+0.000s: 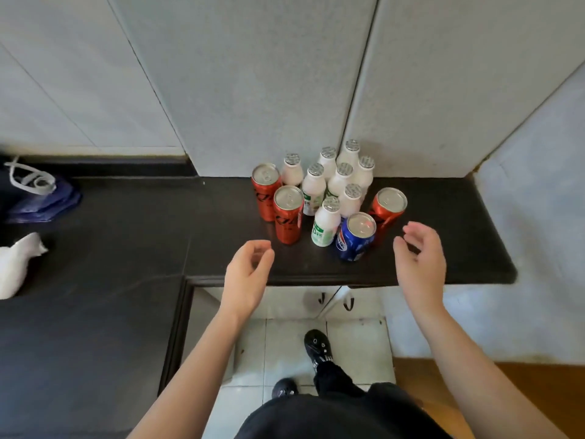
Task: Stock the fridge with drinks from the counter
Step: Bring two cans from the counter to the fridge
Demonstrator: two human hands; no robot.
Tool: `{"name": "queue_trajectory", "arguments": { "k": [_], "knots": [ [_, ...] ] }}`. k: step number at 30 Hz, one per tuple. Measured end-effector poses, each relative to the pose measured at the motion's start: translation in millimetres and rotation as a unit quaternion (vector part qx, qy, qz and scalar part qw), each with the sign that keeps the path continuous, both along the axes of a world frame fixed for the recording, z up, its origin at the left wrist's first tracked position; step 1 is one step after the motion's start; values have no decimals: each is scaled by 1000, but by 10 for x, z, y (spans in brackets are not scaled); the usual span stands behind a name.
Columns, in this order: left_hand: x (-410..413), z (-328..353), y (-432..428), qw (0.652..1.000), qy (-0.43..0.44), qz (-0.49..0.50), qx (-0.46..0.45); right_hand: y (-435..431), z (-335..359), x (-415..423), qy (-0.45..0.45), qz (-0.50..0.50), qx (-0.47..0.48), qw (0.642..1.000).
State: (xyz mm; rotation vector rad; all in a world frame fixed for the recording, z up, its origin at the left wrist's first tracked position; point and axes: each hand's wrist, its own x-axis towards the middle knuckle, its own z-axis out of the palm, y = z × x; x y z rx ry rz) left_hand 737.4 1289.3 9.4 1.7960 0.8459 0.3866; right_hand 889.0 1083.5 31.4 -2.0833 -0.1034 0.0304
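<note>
A cluster of drinks stands on the black counter point(126, 236) against the wall. Three red cans are in it: one at the back left point(266, 191), one in front of it point(287, 215) and one on the right point(388, 213). A blue can point(355, 237) stands at the front. Several small white bottles with silver caps point(340, 182) fill the middle, the nearest one point(326, 226) beside the blue can. My left hand point(248, 274) hovers open just in front of the front red can. My right hand point(421, 261) hovers open to the right of the blue can. Neither hand touches a drink.
A blue bag with white handles point(41, 194) and a crumpled white bag point(15, 264) lie at the counter's left end. Grey wall panels point(269, 83) rise right behind the drinks. White cabinet doors with black handles point(335, 301) sit under the counter, with my feet on the tiled floor point(285, 346).
</note>
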Motion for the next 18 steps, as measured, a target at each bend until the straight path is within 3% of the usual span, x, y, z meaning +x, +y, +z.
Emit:
{"name": "queue_trajectory", "arguments": {
  "k": [7, 10, 18],
  "knots": [
    [580, 109, 63, 995, -45, 5, 86, 235, 35, 588, -88, 63, -88, 990],
    [812, 34, 38, 992, -36, 23, 120, 171, -68, 732, -66, 113, -99, 986],
    [1049, -237, -15, 994, -43, 78, 65, 70, -365, 977, 10, 206, -76, 976]
  ]
}}
